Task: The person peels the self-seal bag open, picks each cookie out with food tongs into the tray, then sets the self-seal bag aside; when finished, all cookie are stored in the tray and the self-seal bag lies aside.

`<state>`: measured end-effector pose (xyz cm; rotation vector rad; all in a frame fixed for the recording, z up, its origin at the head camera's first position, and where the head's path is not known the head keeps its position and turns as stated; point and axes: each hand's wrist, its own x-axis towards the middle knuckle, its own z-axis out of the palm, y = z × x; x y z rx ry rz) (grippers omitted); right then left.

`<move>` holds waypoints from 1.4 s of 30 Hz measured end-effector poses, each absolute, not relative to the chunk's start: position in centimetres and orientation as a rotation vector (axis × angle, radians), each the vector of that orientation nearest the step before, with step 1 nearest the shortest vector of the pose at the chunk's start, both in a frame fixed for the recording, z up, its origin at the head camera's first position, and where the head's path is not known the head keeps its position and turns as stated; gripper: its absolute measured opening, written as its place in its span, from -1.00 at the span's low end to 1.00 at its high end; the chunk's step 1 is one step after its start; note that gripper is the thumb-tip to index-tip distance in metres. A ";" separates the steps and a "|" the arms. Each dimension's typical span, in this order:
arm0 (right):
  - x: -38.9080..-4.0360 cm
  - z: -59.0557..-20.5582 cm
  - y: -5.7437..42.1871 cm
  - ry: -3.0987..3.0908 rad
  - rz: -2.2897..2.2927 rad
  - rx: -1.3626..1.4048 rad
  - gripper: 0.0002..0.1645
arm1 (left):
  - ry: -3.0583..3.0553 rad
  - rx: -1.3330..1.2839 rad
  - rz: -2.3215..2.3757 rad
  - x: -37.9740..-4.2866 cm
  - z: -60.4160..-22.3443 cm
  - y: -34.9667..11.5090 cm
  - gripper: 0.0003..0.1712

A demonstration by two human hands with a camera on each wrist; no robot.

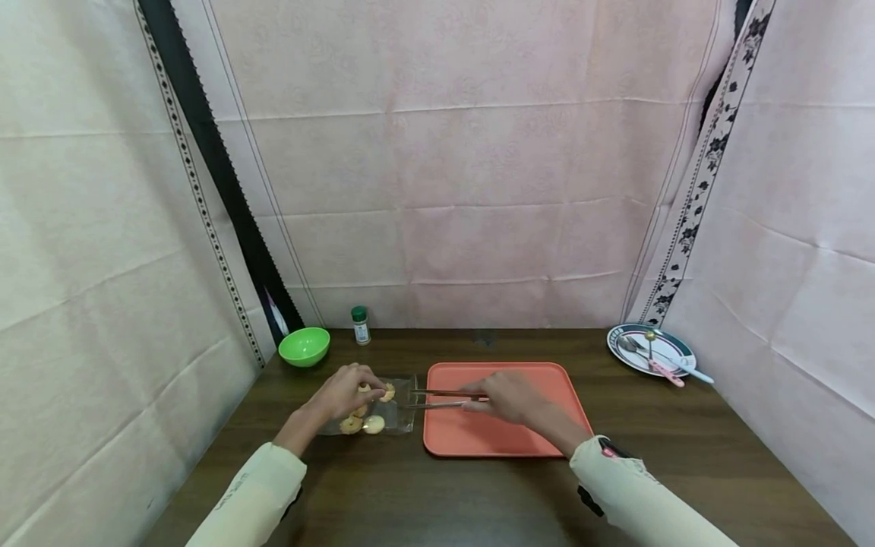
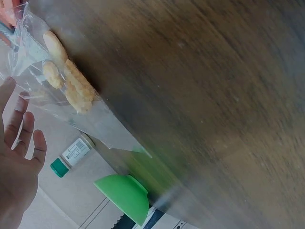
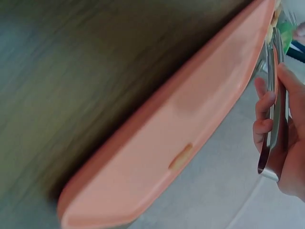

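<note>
A clear plastic bag (image 1: 403, 419) with several round biscuits (image 1: 352, 425) lies on the table, left of the coral tray (image 1: 478, 441). My left hand (image 1: 352, 391) is over the bag; in the left wrist view its thumb and forefinger pinch the film near the mouth, other fingers loosely bent. My right hand (image 1: 509, 395) grips metal tongs (image 3: 276, 138) above the tray. The tong arms (image 1: 440, 405) point left, their tips at the bag's mouth. One biscuit (image 3: 181, 156) lies on the tray in the right wrist view; my right hand hides it in the head view.
A green bowl (image 1: 304, 347) and a green-capped shaker jar (image 1: 361, 327) stand at the table's back left. At the back right, a rimmed plate (image 1: 625, 334) holds a spoon (image 1: 632, 346) and other pink- and blue-handled utensils. Cloth curtains (image 1: 478, 190) hang around the table.
</note>
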<state>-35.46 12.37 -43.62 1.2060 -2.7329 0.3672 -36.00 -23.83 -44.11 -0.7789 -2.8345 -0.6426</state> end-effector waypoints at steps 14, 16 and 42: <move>-36.2 -44.7 7.2 -2.756 0.447 1.118 -0.48 | -2.863 -0.757 -0.661 -36.0 -44.0 -24.1 -0.83; -36.4 -44.9 6.9 -2.775 0.427 1.098 -0.46 | -2.862 -0.762 -0.656 -36.0 -43.9 -24.1 -0.82; -36.3 -45.3 6.2 -2.782 0.515 1.165 -0.63 | -2.830 -0.808 -0.650 -35.9 -43.9 -24.3 -0.85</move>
